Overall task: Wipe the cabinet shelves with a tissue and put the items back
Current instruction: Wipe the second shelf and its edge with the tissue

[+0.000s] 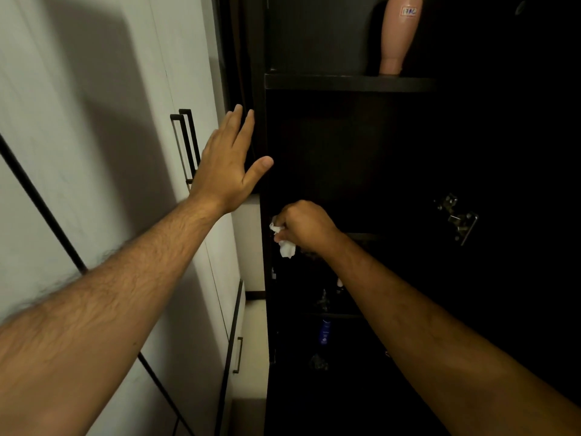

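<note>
Your right hand (303, 225) is fisted round a crumpled tissue (284, 242) at the dark shelf's left front edge, while your left hand (228, 165), up and to its left, lies flat and empty against the cabinet's side. The interior is nearly black, so a blind sweep could snag the hinge (457, 217) off to the right or topple the pink bottle (397, 36) on the shelf above.

Crumpled white paper tissue (286, 245), matt dark cabinet shelf (345, 82), shiny metal hinge (457, 219)
</note>
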The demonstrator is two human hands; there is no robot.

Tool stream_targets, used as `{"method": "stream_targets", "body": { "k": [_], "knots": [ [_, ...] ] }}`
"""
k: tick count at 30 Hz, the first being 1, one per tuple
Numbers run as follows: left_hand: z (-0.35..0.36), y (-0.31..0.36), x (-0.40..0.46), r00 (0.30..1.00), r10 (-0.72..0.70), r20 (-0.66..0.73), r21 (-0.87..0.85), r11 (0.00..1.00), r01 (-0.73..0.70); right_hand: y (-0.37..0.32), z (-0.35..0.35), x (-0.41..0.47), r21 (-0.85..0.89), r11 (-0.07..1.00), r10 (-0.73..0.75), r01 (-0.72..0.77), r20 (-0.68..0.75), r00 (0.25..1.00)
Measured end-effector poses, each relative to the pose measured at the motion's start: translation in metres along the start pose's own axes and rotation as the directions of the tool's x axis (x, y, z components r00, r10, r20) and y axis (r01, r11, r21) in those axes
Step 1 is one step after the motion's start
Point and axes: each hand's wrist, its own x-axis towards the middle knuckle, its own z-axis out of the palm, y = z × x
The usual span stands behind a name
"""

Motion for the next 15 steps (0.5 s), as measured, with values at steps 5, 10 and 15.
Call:
{"method": "stream_targets", "body": {
  "k": [5,10,15],
  "knots": [
    [-0.001,-0.003,-0.002,1.0,-0.013,-0.008,0.012,1.0,0.014,0.023,-0.009,-0.019,0.028,0.999,0.016,-0.016,-0.013,1.0],
    [0.0,-0.005,-0.005,1.0,-0.02,-0.003,-0.003,1.0,0.02,0.056,-0.019,-0.047,-0.004,0.998,0.058,-0.058,-0.029,0.998],
    [0.008,-0.002,-0.006,1.0,-0.014,0.01,-0.036,0.999,0.015,0.089,-0.028,-0.073,-0.009,0.982,0.189,-0.19,-0.026,0.982]
  ]
}}
